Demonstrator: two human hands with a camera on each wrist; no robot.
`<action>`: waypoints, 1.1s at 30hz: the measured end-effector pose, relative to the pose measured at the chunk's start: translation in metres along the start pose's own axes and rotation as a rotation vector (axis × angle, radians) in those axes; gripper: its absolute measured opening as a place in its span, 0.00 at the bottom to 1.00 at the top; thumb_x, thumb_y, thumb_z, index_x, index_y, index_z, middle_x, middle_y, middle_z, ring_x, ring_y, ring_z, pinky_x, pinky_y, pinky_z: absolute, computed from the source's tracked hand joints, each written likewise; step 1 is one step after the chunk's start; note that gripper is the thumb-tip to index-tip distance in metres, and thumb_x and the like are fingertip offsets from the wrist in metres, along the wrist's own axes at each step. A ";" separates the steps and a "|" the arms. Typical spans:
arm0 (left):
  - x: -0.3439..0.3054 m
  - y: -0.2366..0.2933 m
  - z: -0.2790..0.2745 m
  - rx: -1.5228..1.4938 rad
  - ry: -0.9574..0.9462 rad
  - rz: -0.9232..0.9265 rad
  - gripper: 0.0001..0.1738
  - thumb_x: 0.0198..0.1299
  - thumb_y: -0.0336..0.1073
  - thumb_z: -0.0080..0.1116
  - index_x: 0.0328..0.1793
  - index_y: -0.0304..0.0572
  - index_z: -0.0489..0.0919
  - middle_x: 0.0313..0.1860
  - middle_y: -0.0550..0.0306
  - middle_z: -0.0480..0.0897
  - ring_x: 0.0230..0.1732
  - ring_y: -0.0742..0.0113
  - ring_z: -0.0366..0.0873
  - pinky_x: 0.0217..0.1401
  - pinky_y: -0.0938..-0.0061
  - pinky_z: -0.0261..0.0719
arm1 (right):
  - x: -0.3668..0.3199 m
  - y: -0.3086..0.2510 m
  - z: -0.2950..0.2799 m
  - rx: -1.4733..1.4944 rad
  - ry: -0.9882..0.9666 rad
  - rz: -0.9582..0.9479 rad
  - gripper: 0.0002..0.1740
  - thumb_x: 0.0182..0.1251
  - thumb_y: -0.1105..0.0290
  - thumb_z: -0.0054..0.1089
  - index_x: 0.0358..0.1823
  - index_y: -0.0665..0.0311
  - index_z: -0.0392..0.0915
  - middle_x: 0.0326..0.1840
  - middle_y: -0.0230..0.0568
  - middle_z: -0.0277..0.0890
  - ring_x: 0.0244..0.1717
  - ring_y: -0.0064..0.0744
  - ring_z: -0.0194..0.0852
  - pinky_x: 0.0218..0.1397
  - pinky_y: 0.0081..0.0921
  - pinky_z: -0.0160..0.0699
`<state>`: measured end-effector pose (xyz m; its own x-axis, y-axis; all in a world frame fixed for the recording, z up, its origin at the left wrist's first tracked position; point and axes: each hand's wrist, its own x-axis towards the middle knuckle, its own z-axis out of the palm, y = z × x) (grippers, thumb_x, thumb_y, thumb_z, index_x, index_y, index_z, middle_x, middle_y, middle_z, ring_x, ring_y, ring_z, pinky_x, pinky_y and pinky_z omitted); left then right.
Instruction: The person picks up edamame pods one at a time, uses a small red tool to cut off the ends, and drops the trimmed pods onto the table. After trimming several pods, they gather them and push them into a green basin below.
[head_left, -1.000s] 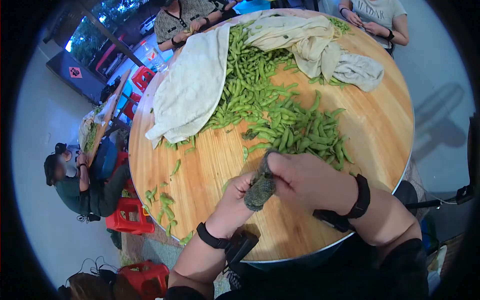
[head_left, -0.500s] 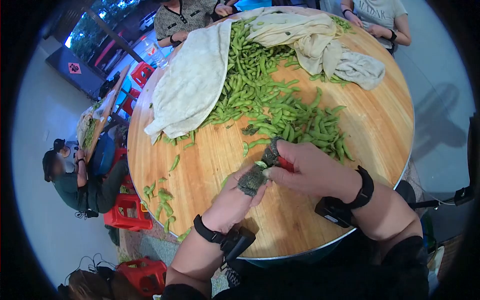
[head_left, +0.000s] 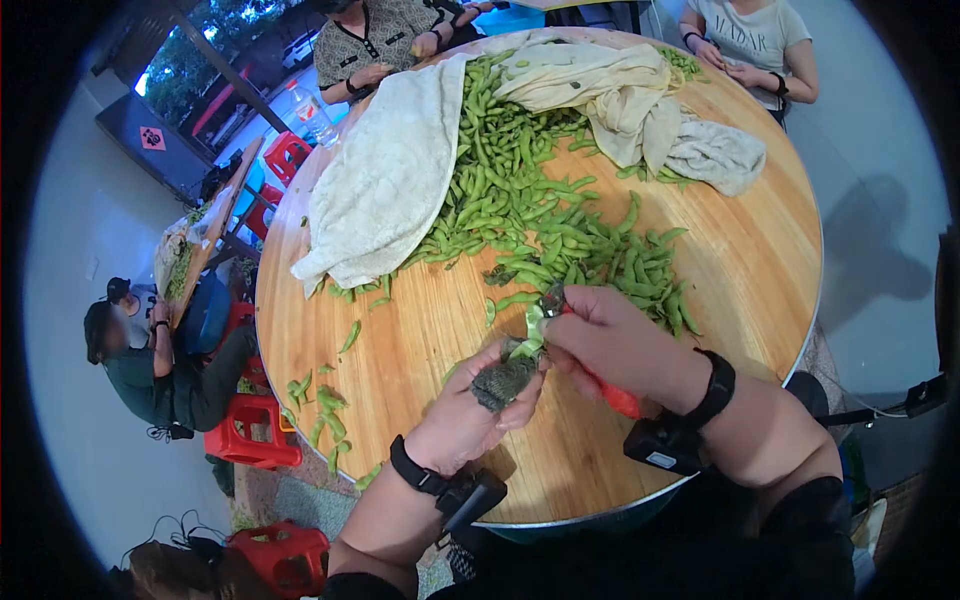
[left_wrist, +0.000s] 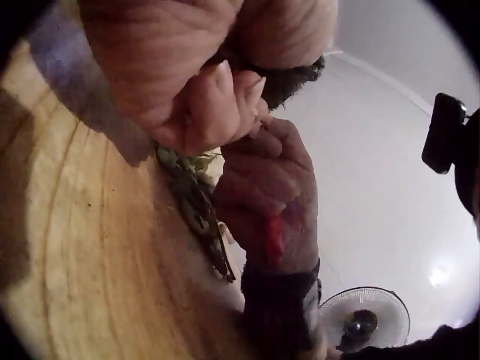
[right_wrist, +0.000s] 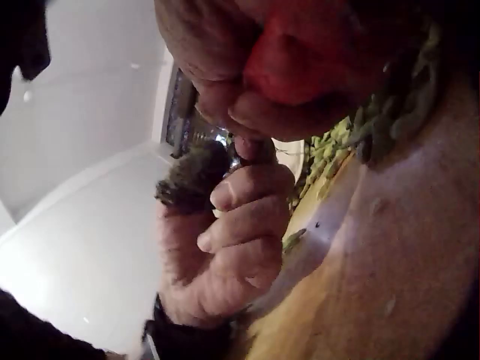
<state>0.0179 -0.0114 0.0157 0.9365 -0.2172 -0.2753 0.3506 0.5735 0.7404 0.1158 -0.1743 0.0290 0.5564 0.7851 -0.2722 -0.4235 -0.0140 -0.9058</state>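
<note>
In the head view my left hand (head_left: 465, 410) holds a light-green edamame pod (head_left: 531, 335) near its fingertips, over the near part of the round table. A dark, fuzzy cloth cover (head_left: 505, 380) wraps the left thumb. My right hand (head_left: 625, 340) meets the pod's upper end from the other side, a dark cover (head_left: 553, 298) on one of its fingers. Its curled fingers grip a red-handled tool (head_left: 618, 400), whose working end is hidden. Both hands' fingertips come close together in the left wrist view, with the red handle (left_wrist: 274, 238) partly showing in the right palm.
A large heap of edamame pods (head_left: 500, 160) lies beyond the hands, partly under a white cloth (head_left: 385, 165) and a cream cloth (head_left: 625, 75). Loose pods (head_left: 328, 410) lie at the left edge of the wooden tabletop (head_left: 420, 320). Other people sit around the room.
The hands, pressed together at first, have drawn slightly apart, and the pod now shows between them. My right hand has turned, bringing the red handle into view.
</note>
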 end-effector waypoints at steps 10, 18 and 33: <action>0.002 -0.003 -0.005 0.141 0.040 0.106 0.07 0.66 0.32 0.50 0.46 0.37 0.73 0.30 0.60 0.72 0.22 0.79 0.62 0.22 0.88 0.56 | -0.001 -0.007 0.000 -0.156 0.062 -0.084 0.08 0.68 0.67 0.48 0.34 0.63 0.68 0.20 0.29 0.67 0.13 0.18 0.62 0.16 0.17 0.62; 0.003 -0.005 -0.007 0.631 0.135 0.281 0.03 0.65 0.34 0.55 0.41 0.46 0.74 0.28 0.75 0.69 0.29 0.85 0.62 0.31 0.87 0.63 | 0.007 0.010 -0.011 -0.922 0.070 -0.701 0.09 0.63 0.69 0.54 0.34 0.66 0.65 0.19 0.44 0.65 0.17 0.37 0.65 0.22 0.31 0.63; 0.007 -0.013 -0.019 0.807 0.102 0.356 0.06 0.63 0.34 0.57 0.41 0.41 0.78 0.28 0.71 0.76 0.29 0.82 0.69 0.32 0.83 0.69 | 0.000 0.008 -0.001 -1.038 0.095 -0.638 0.12 0.61 0.68 0.54 0.31 0.68 0.63 0.21 0.55 0.69 0.23 0.55 0.71 0.25 0.41 0.69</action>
<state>0.0199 -0.0052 -0.0081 0.9988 -0.0383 0.0292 -0.0345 -0.1467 0.9886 0.1135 -0.1750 0.0214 0.5243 0.7838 0.3329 0.6923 -0.1647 -0.7026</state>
